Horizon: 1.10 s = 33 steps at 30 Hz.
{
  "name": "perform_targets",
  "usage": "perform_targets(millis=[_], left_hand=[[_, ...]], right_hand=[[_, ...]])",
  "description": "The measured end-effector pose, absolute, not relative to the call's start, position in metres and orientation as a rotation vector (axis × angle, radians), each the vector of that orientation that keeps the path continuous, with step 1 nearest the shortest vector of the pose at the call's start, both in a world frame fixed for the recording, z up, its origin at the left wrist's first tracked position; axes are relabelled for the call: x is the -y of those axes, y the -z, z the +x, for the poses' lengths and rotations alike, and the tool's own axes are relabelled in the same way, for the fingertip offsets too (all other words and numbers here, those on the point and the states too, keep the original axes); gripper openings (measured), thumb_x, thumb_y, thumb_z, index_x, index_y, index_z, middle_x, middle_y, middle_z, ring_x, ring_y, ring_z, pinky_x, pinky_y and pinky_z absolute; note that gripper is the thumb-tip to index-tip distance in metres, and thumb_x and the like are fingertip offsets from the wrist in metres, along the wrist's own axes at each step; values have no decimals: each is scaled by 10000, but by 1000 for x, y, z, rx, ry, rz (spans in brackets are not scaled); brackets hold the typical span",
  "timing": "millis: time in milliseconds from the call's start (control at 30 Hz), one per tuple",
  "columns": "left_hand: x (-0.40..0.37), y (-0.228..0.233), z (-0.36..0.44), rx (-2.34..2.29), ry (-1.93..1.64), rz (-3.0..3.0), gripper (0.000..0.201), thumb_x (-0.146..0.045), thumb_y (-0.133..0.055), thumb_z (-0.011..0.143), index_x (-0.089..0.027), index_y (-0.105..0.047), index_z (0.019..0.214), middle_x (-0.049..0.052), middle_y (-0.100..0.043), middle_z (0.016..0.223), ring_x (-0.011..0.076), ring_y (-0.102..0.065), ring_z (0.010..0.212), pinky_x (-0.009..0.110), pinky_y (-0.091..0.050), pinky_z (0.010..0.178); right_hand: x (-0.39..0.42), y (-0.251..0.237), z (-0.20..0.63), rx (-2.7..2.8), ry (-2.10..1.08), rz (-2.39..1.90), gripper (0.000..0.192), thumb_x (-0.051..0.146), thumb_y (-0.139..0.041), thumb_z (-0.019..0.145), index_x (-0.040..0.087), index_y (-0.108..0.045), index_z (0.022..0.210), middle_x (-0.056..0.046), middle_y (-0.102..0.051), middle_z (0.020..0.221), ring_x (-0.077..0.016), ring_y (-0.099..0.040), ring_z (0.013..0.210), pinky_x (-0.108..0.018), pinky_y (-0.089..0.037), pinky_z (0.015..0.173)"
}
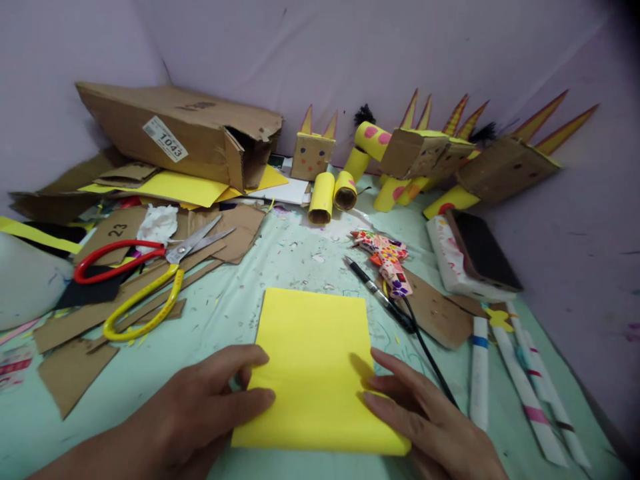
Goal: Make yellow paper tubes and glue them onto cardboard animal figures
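A sheet of yellow paper (315, 367) lies in front of me, and its near edge looks folded or curled. Along its left edge, my left hand (215, 393) grips it with thumb and forefinger at the margin. On the opposite edge my right hand (420, 413) holds it the same way, fingertips on the paper; the other fingers are partly hidden. Beyond the sheet to the right are a black pen (377, 293) and a floral-patterned glue gun (387, 257) with a black cord. Scissors (173, 257) with red and yellow handles rest open at the left on cardboard scraps.
A cardboard box (185, 133) stands at the back left above yellow sheets (185, 189). Cardboard-and-yellow-tube animal figures (415, 153) with pointed horns line the wall. At right are a dark phone (483, 250) on a white pack and several white markers (525, 393).
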State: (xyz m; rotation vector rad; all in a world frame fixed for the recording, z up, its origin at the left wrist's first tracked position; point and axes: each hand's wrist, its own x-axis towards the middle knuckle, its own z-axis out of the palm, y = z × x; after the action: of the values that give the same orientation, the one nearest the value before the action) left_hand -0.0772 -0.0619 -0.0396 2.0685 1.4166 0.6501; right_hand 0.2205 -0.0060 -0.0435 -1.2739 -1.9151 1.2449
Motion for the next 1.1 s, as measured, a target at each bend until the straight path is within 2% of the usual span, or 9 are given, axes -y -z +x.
perform_targets(millis=[67,233,333,467,600,733,833,1033,1100], left_hand=[[56,41,-75,-1399,-677,2085,390,-149,-499,761,-330,-612,1087,44,-611,1158,168,-618,879,219,-486,763],[42,33,-69,-1299,-703,2071,390,-35,-428,751,-276,-579,1017,-1,-633,809,108,-595,673,172,-446,614],[33,26,-65,-1318,-675,1947,262,-55,-416,781,-230,-602,843,-14,-621,719,95,-580,623,156,-422,566],[26,24,-63,-1377,-594,1750,226,-108,-411,784,-187,-593,678,-9,-624,668,103,-578,608,163,-406,546],[21,25,-62,-1526,-492,1566,221,-185,-435,748,-160,-592,594,0,-616,601,119,-553,571,182,-381,514],[13,20,-60,-1634,-337,1307,231,-264,-445,713,-148,-615,608,4,-611,598,133,-522,587,189,-367,504],[7,17,-58,-1644,-262,1217,208,-288,-447,681,-155,-571,580,-12,-554,573,122,-465,567,195,-325,485],[2,14,-58,-1854,-80,1373,143,-257,-427,631,-185,-430,507,-34,-464,525,115,-392,545,214,-235,466],[1,13,-58,-1920,-43,1431,92,-236,-432,618,-191,-457,541,-42,-451,496,115,-378,518,226,-204,460]], right_hand=[[1,47,224,1997,-1252,-1199,325,220,-575,791,324,-662,1087,-42,-710,953,-215,-685,838,-249,-567,675],[-10,52,226,2178,-1045,-987,431,83,-530,764,339,-644,1093,-9,-693,859,-160,-667,766,-200,-528,638],[-10,50,219,2089,-1067,-1023,327,99,-534,766,294,-665,993,-2,-690,843,-148,-657,758,-194,-514,640],[-7,46,207,1780,-1268,-1408,99,242,-584,749,229,-671,795,2,-695,746,-153,-645,667,-189,-498,574],[-7,46,201,1528,-1424,-1624,137,315,-652,670,199,-674,739,-8,-703,705,-169,-640,647,-198,-488,563],[-14,45,198,1421,-1488,-1666,204,348,-663,650,175,-681,754,-32,-710,713,-185,-637,660,-220,-483,565],[-19,43,195,1405,-1534,-1643,182,340,-662,640,167,-668,698,-30,-698,670,-177,-626,636,-220,-469,549],[-25,48,194,1543,-1430,-1695,123,279,-635,634,174,-657,696,-11,-672,598,-171,-611,565,-218,-432,481],[-27,53,196,1600,-1389,-1708,101,256,-625,630,179,-658,685,-3,-658,561,-164,-600,527,-213,-411,451]])
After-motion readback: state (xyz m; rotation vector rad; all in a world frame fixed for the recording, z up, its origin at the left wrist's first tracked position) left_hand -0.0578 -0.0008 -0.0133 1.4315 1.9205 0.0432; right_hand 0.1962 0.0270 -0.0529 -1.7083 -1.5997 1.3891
